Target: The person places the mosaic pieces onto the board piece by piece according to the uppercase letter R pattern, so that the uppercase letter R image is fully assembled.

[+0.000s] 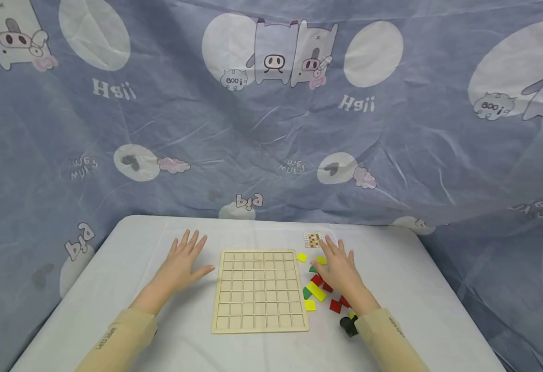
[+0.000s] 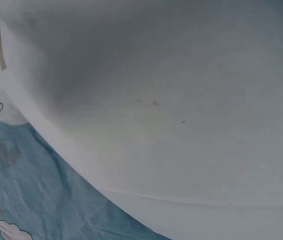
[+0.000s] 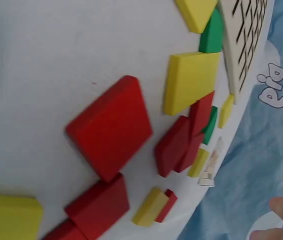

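We've got our left grip [image 1: 181, 267] spread wide, empty, left of the board [image 1: 260, 297]; our right grip [image 1: 341, 271], same deal, over the tiles [image 1: 316, 292] (red, yellow, green) beside the board on the tabletop [image 1: 178, 341].

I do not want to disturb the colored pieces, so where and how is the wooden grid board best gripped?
Probably pinch the wooden grid board by its left rim, the left hand coming from the left: that straight edge looks free, while colored pieces crowd the right side.
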{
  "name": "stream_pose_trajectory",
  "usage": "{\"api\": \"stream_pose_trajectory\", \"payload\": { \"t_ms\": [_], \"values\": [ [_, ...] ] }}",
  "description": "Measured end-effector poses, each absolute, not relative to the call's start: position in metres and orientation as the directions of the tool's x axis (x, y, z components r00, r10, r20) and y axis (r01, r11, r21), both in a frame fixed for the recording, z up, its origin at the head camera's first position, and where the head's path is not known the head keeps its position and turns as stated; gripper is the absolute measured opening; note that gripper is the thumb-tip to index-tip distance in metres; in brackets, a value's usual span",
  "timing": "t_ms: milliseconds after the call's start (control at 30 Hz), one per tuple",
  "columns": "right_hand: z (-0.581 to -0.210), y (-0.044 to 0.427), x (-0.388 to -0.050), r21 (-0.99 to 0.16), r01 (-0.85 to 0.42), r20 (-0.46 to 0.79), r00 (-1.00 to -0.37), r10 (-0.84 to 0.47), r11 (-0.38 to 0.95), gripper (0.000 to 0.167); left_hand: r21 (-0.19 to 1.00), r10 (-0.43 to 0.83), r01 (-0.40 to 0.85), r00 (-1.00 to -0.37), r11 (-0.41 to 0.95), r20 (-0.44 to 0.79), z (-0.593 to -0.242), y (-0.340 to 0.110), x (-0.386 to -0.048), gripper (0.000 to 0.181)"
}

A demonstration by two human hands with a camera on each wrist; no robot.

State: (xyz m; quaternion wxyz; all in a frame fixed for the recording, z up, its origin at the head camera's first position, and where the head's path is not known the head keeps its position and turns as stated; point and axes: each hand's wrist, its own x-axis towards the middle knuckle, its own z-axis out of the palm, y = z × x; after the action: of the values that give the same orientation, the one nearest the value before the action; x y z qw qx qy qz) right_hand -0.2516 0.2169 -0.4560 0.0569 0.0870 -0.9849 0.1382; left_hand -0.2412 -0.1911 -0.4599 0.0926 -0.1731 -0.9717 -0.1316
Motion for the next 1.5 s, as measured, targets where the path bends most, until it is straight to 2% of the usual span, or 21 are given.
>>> {"api": "stream_pose_trajectory", "payload": {
  "t_ms": [400,633,967,1167,1333,1500],
  "values": [
    [-0.478,0.221,-0.269,-0.416,-0.063,0.066,-0.997,-0.039,0.907,0.055,0.221,0.417,0.454,-0.888,0.863,0.195,-0.479,-0.191,-0.231,0.072],
    [-0.486,0.223,-0.283,-0.448,0.015,0.027,-0.999,0.030,0.894,0.040,0.246,0.454,0.478,-0.878,0.843,0.151,-0.487,-0.187,-0.228,0.074],
    [-0.495,0.223,-0.294,-0.506,0.092,-0.015,-0.995,0.098,0.858,0.033,0.352,0.435,0.426,-0.898,0.833,0.056,-0.501,-0.179,-0.221,0.073],
    [-0.503,0.222,-0.294,-0.526,0.145,-0.032,-0.988,0.151,0.838,0.030,0.349,0.444,0.417,-0.896,0.839,0.006,-0.510,-0.175,-0.218,0.078],
    [-0.506,0.221,-0.296,-0.573,0.234,-0.094,-0.971,0.221,0.785,0.028,0.353,0.458,0.427,-0.889,0.832,-0.002,-0.510,-0.176,-0.215,0.081],
    [-0.501,0.221,-0.301,-0.589,0.256,-0.123,-0.966,0.228,0.766,0.031,0.366,0.469,0.445,-0.883,0.817,0.026,-0.508,-0.178,-0.215,0.081]
  ]
}}
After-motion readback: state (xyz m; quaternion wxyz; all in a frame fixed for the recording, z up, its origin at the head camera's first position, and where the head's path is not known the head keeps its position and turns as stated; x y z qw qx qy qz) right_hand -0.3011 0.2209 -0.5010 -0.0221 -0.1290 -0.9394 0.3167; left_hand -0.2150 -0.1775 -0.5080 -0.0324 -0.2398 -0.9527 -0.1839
